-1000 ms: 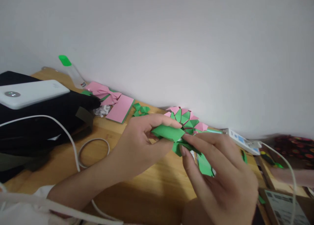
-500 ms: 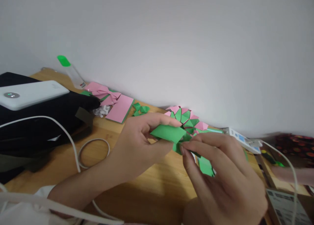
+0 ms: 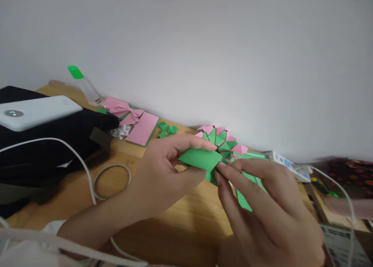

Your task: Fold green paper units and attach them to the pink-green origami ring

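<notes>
A folded piece of green paper (image 3: 200, 158) is held above the wooden table. My left hand (image 3: 167, 173) grips its left side, thumb below and index finger along the upper edge. At its right end, my right hand (image 3: 268, 205) pinches the paper between thumb and fingertips, which hide that corner. Behind the hands lies a pink and green folded-paper flower (image 3: 223, 140), partly covered by them. Under my right hand, flat green paper (image 3: 244, 197) shows on the table.
Pink paper sheets (image 3: 144, 128), pink folded pieces (image 3: 122, 108) and small green folded pieces (image 3: 166, 130) lie along the wall. A white power bank (image 3: 40, 110) rests on black fabric (image 3: 58, 150) at left. A power strip (image 3: 288, 166) and white cable (image 3: 78, 158) flank the table (image 3: 177, 228).
My right fingers have shifted slightly on the green paper's right end, with the index finger now farther over its corner. My left hand keeps nearly the same hold.
</notes>
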The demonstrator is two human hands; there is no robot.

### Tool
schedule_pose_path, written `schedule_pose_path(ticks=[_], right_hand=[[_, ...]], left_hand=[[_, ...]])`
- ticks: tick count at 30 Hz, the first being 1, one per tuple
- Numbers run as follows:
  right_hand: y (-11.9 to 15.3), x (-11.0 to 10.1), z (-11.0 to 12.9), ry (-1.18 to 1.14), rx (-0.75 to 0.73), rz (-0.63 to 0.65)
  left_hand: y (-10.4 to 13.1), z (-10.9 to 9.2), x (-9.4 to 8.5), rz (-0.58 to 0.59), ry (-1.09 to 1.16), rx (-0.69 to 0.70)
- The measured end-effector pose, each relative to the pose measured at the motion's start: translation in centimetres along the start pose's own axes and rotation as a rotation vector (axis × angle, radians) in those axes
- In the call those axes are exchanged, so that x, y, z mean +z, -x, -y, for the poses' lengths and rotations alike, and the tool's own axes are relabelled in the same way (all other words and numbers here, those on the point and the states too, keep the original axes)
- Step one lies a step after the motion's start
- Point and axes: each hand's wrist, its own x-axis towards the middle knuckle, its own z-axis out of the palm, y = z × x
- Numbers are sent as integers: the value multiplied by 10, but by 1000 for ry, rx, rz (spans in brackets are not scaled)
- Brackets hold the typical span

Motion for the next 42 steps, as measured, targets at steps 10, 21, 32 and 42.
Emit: schedule_pose_path(ticks=[10,21,32,42], right_hand=[[-1,-2,3,46,14,-36],[1,3,6,5,52,-68],[0,2,4,23,15,-65],[-2,1,6,-7,29,-68]], left_hand=[[2,3,-2,-4,-8,78],[2,1,-1,-9,-34,-16],[4,3,-1,-17,-12,-68],[4,-2,3,-33,52,-2]])
